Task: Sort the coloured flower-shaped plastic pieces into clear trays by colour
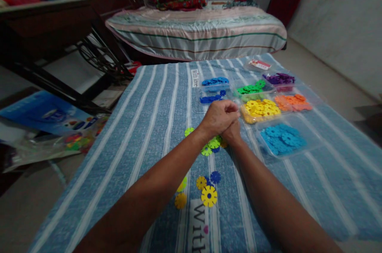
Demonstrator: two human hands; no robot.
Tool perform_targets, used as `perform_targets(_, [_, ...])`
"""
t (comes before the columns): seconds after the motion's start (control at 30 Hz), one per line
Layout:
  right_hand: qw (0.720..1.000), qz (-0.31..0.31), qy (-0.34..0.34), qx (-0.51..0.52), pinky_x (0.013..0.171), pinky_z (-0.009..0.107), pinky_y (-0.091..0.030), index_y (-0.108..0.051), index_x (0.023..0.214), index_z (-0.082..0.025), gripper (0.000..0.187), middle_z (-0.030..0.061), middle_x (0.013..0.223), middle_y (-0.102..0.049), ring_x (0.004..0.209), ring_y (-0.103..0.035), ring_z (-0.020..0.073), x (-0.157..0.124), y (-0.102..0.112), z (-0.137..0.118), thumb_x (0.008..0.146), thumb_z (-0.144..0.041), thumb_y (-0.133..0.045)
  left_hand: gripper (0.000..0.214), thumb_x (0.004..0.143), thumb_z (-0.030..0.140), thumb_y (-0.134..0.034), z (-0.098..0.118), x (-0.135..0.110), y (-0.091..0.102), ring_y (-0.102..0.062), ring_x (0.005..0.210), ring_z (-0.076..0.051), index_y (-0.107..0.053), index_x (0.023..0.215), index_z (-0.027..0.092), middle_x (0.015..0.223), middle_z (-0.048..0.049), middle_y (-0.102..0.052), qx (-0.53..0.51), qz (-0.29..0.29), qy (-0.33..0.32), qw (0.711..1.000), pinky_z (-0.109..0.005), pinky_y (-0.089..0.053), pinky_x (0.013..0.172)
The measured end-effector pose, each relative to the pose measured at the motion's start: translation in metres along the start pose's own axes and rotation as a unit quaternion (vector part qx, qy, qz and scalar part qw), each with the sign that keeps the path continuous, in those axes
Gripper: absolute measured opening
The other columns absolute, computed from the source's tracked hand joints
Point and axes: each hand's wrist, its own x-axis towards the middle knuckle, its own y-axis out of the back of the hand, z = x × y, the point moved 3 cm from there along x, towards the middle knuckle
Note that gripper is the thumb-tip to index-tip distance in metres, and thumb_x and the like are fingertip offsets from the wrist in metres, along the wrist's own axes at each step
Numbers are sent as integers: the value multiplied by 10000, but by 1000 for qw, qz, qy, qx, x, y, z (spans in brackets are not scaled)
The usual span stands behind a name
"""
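Note:
Both my hands meet over a blue striped cloth [143,125]. My left hand [219,116] is closed in a fist and lies over my right hand [232,132], whose fingers are hidden beneath it. What they hold is hidden. Under the wrists lies a small joined cluster of green, yellow and blue flower-shaped plastic discs [212,145]. More loose discs [207,191], yellow and blue, lie nearer to me between my forearms.
Clear trays hold sorted discs: dark blue [215,82], green [250,89], purple [279,79], orange [294,102], yellow [261,108], light blue [282,135]. A bed [197,32] stands behind. A dark table [44,18] and printed packaging [44,113] are at left.

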Motion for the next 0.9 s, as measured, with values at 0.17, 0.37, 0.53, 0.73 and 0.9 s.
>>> perform_targets(0.17, [1000,-13,5,-1,707,304,-437,-707,733,-206,175,48,795,-673,817,-594,212,-3,5,-7,800,-277,-562,45,719,182,-615,-27,-36,34,-567,578,-102,-627,708,140,598,13,-611,41,-15,62,997,-229,-448,592])
perform_targets(0.37, [1000,-7,5,5,795,313,-436,-738,759,-212,250,43,836,-694,851,-594,198,-3,6,-8,839,-290,-514,126,761,247,-580,-37,-87,63,-500,545,-100,-619,686,154,580,19,-568,179,-73,112,975,-239,-378,559])
perform_targets(0.53, [1000,-5,14,6,788,324,-435,-741,748,-206,251,47,811,-687,832,-595,205,-3,6,-6,830,-289,-518,131,780,247,-550,-36,-124,60,-499,607,-111,-604,691,169,638,15,-574,302,-202,127,923,-253,-335,592])
perform_targets(0.73, [1000,4,11,5,762,326,-429,-740,740,-200,236,47,787,-681,808,-592,207,-4,8,-7,816,-282,-533,57,765,233,-562,-38,-145,51,-531,704,-139,-564,734,185,767,1,-620,384,-285,125,869,-265,-327,627])
perform_targets(0.9, [1000,3,17,6,769,326,-431,-742,749,-197,246,47,791,-681,808,-593,206,-3,7,-5,824,-287,-525,47,756,203,-566,-36,-148,45,-563,825,-175,-564,801,190,883,-20,-640,420,-285,104,855,-280,-350,684])
